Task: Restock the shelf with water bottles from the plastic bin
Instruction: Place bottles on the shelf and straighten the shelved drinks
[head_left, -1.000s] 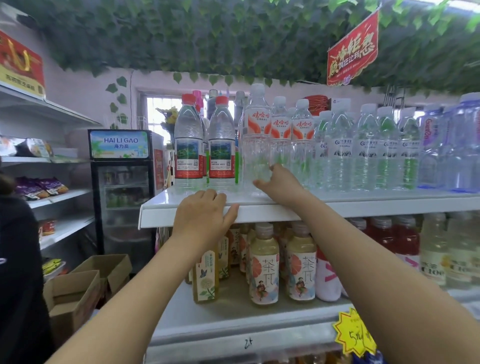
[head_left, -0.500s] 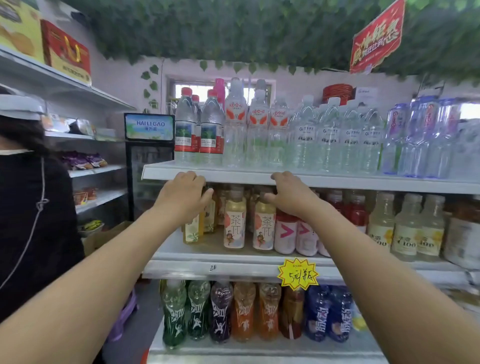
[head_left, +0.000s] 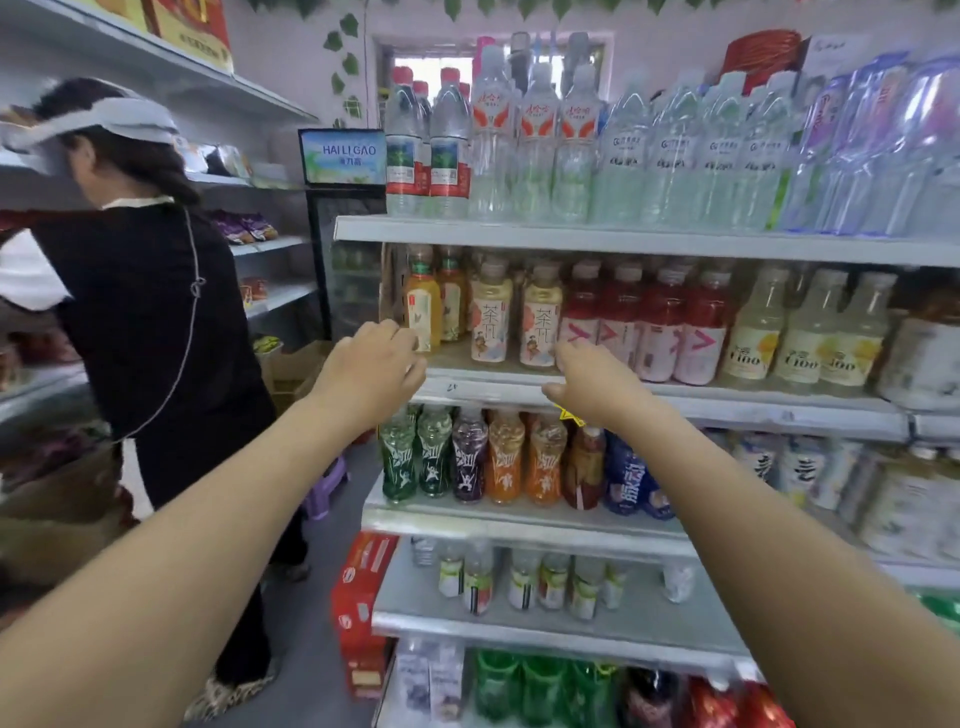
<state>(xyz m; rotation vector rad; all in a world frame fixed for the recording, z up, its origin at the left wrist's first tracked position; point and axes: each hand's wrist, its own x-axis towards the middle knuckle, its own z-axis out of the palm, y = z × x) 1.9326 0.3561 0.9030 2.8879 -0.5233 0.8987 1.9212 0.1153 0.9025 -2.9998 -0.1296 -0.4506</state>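
Clear water bottles (head_left: 535, 140) with red, orange and blue labels stand packed along the top shelf (head_left: 623, 241). Both my arms reach forward at the level of the second shelf (head_left: 727, 402). My left hand (head_left: 369, 371) hangs in front of that shelf's left end with fingers loosely curled, holding nothing. My right hand (head_left: 592, 387) is beside it, fingers relaxed and pointing left near the shelf lip, also empty. No plastic bin is in view.
Tea and juice bottles (head_left: 491, 317) fill the second shelf, coloured drinks (head_left: 467, 457) the third. A person in a black top (head_left: 140, 312) stands close on the left in the aisle. A purple stool (head_left: 327, 488) and cardboard boxes (head_left: 296, 364) sit on the floor behind.
Both my hands have dropped from the top shelf's edge to the second shelf's level, letting go of the water bottle. The view has tilted down, and the person at left has come into view.
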